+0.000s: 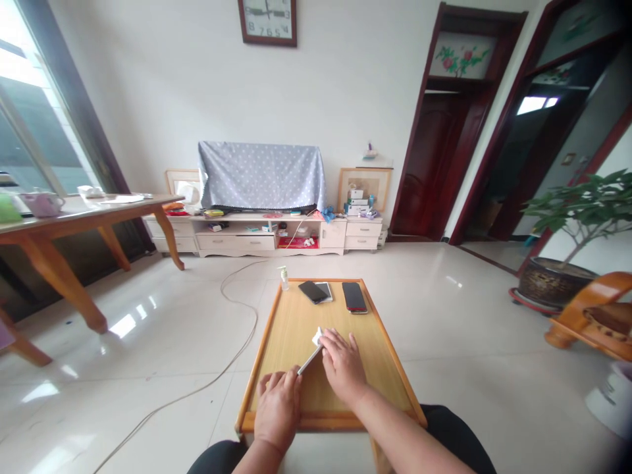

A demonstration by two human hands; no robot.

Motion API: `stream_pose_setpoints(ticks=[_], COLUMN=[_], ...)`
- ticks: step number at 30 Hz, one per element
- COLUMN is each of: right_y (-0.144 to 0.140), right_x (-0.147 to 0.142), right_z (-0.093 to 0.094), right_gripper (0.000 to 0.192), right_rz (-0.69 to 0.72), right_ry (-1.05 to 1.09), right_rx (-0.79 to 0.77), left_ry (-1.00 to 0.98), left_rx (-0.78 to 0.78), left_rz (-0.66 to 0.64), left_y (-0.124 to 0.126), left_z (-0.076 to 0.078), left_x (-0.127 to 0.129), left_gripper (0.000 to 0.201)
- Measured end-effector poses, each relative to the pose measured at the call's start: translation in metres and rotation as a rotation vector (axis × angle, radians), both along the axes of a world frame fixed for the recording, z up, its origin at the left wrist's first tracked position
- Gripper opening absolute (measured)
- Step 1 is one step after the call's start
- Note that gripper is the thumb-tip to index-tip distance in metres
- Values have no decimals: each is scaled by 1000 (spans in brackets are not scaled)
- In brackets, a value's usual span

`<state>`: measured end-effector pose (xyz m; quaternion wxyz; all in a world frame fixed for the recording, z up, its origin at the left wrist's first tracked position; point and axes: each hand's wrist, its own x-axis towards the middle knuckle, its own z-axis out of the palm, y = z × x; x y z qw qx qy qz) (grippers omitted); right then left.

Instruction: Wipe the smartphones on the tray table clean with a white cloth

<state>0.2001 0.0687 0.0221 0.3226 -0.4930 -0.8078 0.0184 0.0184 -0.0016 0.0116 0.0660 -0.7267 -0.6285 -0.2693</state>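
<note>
A low wooden table point(296, 329) with a raised orange rim stands on the pale tiled floor, and everything here is placed against it. Along its far edge lie three phones: a dark phone point(313, 291) partly over a light phone point(326, 290), and a black phone point(354, 297) just right of them; at the far left corner stands a small pump bottle point(284, 278). Near the table's middle, toward the near edge, the left hand point(277, 408) closes its fingers on the near end of a thin phone point(310, 361) held tilted on edge. The right hand point(343, 367) lies over the far end, fingertips pressing a small white wipe point(316, 338) against it.
</note>
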Motion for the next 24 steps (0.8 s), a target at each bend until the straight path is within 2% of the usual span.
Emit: stream_pose_setpoints(ticks=[3,7,9,12,17,20,24], right_y=[22,29,27,24,23,26,29], right_x=[5,7,6,2,-6,-9,-9], right_z=[9,14,7,-12,-42,-47,-45], right_gripper=[31,26,28,31,31,30,29], right_rz=[-2,64,64,18,-67,-100,-105], right_ry=[55,102,140,189,175,149,167], right_rx=[18,-11,-27,-36,-51,-59,-66], left_ry=[-22,-56,-77,-118,-136,-111,-73], left_rx=[-6,-27,-49,-70,-119,-136,-138], left_rz=[29,55,75,103,49,53,57], left_y=[2,5,6,6,5,3,1], left_z=[-3,-11,-14,-15,-9,-2,4], left_x=[-3,-8,-8,-7,-6,-5,-3], left_gripper=[29,28,30,36,39,34,32])
